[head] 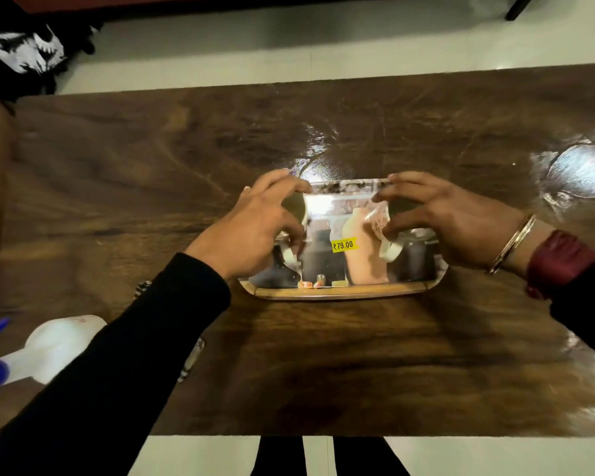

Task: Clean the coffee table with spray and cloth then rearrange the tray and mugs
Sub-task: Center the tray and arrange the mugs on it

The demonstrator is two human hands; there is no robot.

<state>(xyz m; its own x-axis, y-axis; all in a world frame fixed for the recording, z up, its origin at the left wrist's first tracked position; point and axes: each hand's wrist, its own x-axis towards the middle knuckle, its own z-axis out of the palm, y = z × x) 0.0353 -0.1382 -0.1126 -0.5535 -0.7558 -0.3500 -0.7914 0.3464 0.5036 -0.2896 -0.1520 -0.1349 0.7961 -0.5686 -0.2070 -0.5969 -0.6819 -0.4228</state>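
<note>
A rectangular tray (340, 292) with a printed picture and a yellow price sticker (345, 244) lies in the middle of the wooden coffee table (323, 355). Two mugs stand on it. My left hand (255, 228) grips the left mug (293, 205) by its rim from above. The right mug (381, 223), white with a pattern and its handle toward me, is held the same way by my right hand (443, 218). A white spray bottle (55, 345) with a blue nozzle lies at the table's near left. A checked cloth (192, 359) is mostly hidden under my left sleeve.
The table's glossy top reflects light at the far middle and right. Pale floor shows beyond the far edge and below the near edge. A black-and-white bundle (24, 49) lies on the floor at the far left. My legs stand at the near edge.
</note>
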